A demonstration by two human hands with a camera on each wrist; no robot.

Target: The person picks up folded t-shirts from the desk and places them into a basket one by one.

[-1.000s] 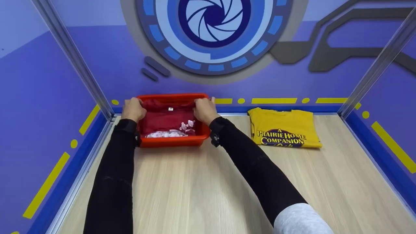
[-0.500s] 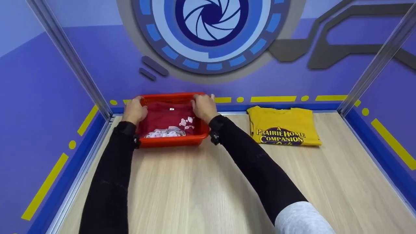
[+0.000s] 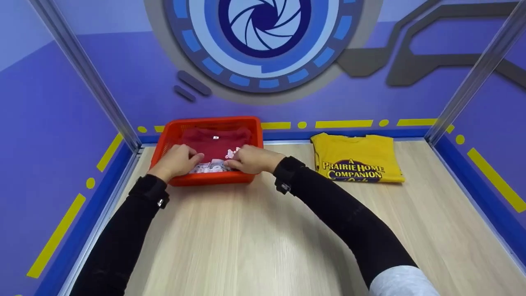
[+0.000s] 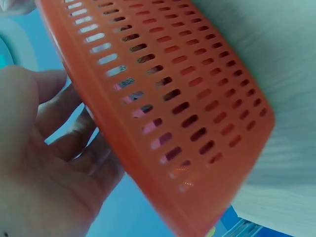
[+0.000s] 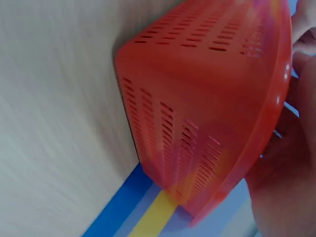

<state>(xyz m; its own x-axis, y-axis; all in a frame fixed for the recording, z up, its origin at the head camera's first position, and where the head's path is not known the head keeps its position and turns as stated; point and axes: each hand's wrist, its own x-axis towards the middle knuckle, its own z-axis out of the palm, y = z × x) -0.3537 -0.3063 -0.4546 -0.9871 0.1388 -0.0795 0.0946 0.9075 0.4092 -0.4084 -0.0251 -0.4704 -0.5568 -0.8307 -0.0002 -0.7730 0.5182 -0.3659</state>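
Inside a red plastic basket (image 3: 213, 178) with slotted walls lies a folded dark red shirt (image 3: 209, 144). It has a white neck label and a pale print near the front wall. My left hand (image 3: 177, 161) reaches over the basket's front left part, thumb stretched toward the print. From the right, my right hand (image 3: 251, 158) reaches over the front right part, thumb at the print's other end. Spread fingers (image 4: 74, 133) show beyond the rim in the left wrist view. The right wrist view shows the basket's outer wall (image 5: 182, 94), with the right fingertips hidden behind its rim.
A folded yellow shirt (image 3: 355, 154) with dark lettering lies to the right, near the back wall. Purple-blue panels (image 3: 287, 98) with metal corner posts enclose the light wooden tabletop (image 3: 246, 230) at the back and both sides. The basket stands close to the back left corner.
Both hands have left the shirt's upper sides and the basket's side rims and come forward to the front part of the shirt. Basket and yellow shirt stay put; the view shifts slightly.
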